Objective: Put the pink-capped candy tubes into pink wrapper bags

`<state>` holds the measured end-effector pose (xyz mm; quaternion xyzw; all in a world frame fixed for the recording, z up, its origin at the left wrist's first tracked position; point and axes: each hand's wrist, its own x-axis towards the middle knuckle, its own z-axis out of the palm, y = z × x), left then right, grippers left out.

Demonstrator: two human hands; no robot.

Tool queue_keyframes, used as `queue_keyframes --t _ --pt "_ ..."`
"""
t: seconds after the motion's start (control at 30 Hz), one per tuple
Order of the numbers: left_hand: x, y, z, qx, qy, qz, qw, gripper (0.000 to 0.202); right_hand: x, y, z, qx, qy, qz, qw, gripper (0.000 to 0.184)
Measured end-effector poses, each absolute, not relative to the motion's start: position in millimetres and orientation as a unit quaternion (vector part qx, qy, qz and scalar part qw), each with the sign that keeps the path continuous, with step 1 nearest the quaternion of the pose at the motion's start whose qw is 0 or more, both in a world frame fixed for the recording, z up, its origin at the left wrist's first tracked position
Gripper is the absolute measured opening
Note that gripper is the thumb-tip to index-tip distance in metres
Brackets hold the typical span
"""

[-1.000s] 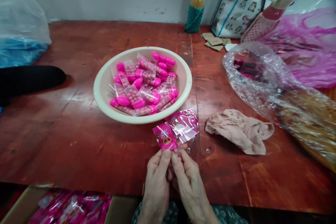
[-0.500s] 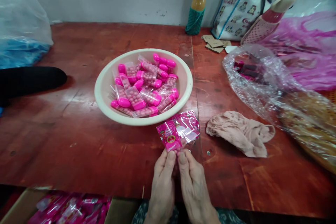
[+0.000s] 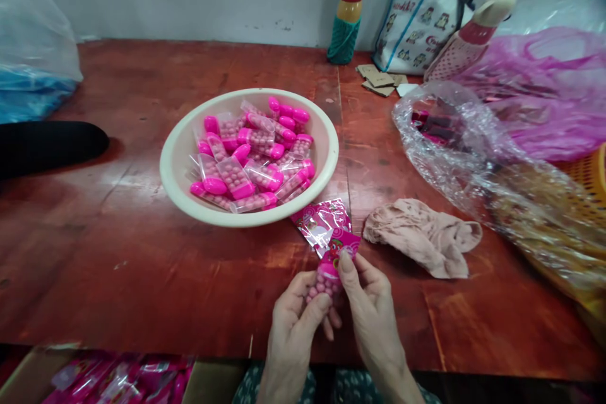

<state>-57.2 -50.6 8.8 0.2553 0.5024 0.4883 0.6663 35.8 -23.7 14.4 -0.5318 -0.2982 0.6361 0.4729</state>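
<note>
My left hand [image 3: 293, 322] is closed round a small clear container of pink candy balls [image 3: 326, 287], thumb across its front. At the container's upper end sits a pink printed wrapper [image 3: 344, 242], pinched by my right hand [image 3: 372, 297] between thumb and fingers. How far the wrapper covers the container is partly hidden by my fingers. Just beyond lie more shiny pink wrappers [image 3: 315, 222], flat on the table against the bowl's near side. The cream bowl [image 3: 173, 192] holds many clear candy containers with pink caps [image 3: 235, 177].
A crumpled beige cloth [image 3: 421, 237] lies right of my hands on the red table [image 3: 142, 278]. Clear plastic [image 3: 473, 170] and a pink bag [image 3: 540, 95] fill the right side. A bottle [image 3: 348, 19] stands at the back. Below the front edge, a carton [image 3: 213, 382] holds pink packets.
My hands have moved apart and shifted slightly up. The wrapper, upright before, now tilts right in my right hand's pinch, and the candy container shows more in my left. The view has shifted slightly.
</note>
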Motion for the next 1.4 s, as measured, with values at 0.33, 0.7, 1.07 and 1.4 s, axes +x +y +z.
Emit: queue_keyframes --t 0.33,0.7,1.07,1.4 --pt "-50.2 -55.9 3.0 0.248 0.537 0.512 0.623 0.023 17.0 -31.8 2.8 -0.612 -0.288 0.597 0.431 0.034" --pt "-52.3 -43.8 9.3 0.214 0.521 0.509 0.65 0.027 26.0 -30.3 -0.4 -0.471 -0.236 0.691 0.495 0.029" --pt "-46.2 -45.5 11.0 0.178 0.561 0.56 0.583 0.022 10.4 -43.3 -9.4 -0.526 -0.238 0.644 0.502 0.024" --pt "-41.0 -46.3 14.1 0.188 0.565 0.546 0.589 0.014 23.4 -28.4 -0.8 -0.518 -0.215 0.678 0.476 0.026"
